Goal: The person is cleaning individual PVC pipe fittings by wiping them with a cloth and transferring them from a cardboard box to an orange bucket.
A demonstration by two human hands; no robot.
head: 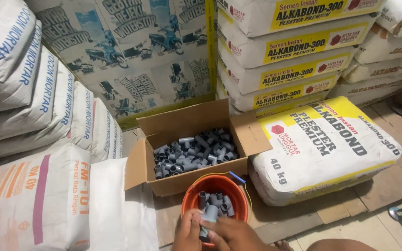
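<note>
At the bottom edge of the view the left hand (188,232) and right hand (231,234) meet over the near rim of an orange bucket (189,197), both closed around a grey pipe fitting (209,214); the fingers overlap so much that I cannot tell which hand carries most of the grip, or whether a second piece is tucked beneath. The fitting sits just above the bucket's rim, touching both hands. Inside the bucket lie several more grey fittings (215,199). Just behind it stands an open cardboard box (187,179), its flaps spread, filled with a heap of the same grey fittings (194,153). To the right lies a white and yellow sack (324,148) flat on the wooden floor, and beyond rise stacked sacks (284,51) on both sides.
</note>
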